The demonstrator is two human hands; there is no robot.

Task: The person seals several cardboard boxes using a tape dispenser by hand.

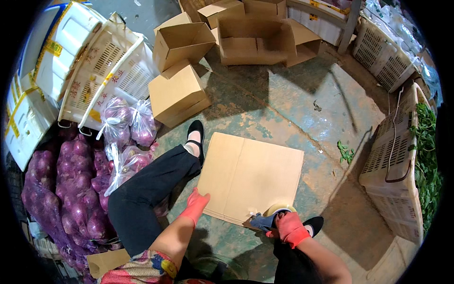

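Observation:
A flattened cardboard box (253,174) with a crease across it lies before me, between my feet. My left hand (197,203), in a red glove, grips its near left edge with the thumb at the top; the other fingers are mostly hidden. In my right hand (286,225), also gloved in red, is a blue-grey tape dispenser (261,221). It carries a roll of clear tape (282,207) and rests at the near right edge of the cardboard. The dispenser's handle is largely covered by my fingers.
Several assembled cardboard boxes (177,94) stand beyond. Purple mesh sacks of onions (79,191), bagged onions (143,133), plastic crates (124,76) and foam boxes (67,53) crowd the left. A crate (388,159) of leafy greens (425,170) stands right; fallen leaves (344,152) lie on the floor.

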